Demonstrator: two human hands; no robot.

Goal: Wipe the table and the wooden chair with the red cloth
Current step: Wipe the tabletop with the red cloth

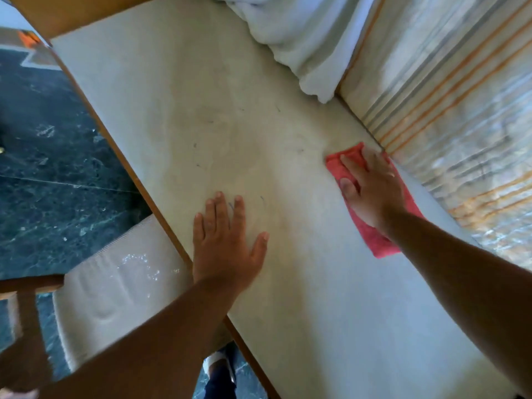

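Two hands, one cloth (374, 237), one table (201, 110), one chair (28, 289). Right hand (371, 188) flat and spread on top of the cloth, pressing not gripping, red fabric poking out past fingertips and wrist, right by the table's far edge. Left hand (224, 246) open too, palm down on bare tabletop, well apart from that rumpled pinkish-red cloth.

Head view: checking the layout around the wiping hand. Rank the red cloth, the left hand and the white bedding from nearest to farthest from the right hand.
1. red cloth: flat under the right hand.
2. left hand: flat on the table, to its left.
3. white bedding: bunched at the table's far end.
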